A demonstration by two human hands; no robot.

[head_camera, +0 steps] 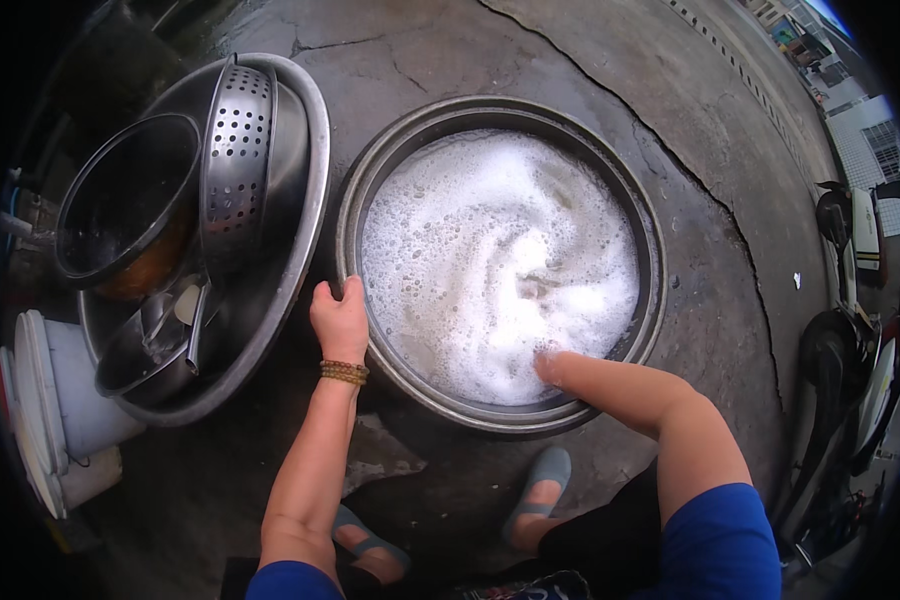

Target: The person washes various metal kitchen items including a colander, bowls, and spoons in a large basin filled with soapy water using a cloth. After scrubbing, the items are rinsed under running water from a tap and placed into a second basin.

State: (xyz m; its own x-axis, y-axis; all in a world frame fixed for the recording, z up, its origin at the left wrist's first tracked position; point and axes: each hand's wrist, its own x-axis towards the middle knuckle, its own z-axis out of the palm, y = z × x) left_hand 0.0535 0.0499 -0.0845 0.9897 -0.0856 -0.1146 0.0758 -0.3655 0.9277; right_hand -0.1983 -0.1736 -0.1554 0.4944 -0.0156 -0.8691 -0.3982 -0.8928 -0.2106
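Note:
A large round metal tub (649, 225) stands on the ground before me, filled with water under thick white suds (450, 217). My left hand (341, 319) grips its left rim, thumb on top, with bead bracelets (343, 372) around the wrist. On the near right side my right forearm (607, 386) reaches over the rim and goes down into the suds. Foam covers my right hand, so its fingers and anything in them are hidden. The suds form a swirl around that spot.
At left a wide metal basin (316, 142) holds a perforated steel colander (238, 150), a dark pot (131, 202) and a pan (150, 367). White buckets (82, 390) stand beside it. Cracked concrete (690, 300) surrounds the tub. Parked scooters (832, 352) line the right edge.

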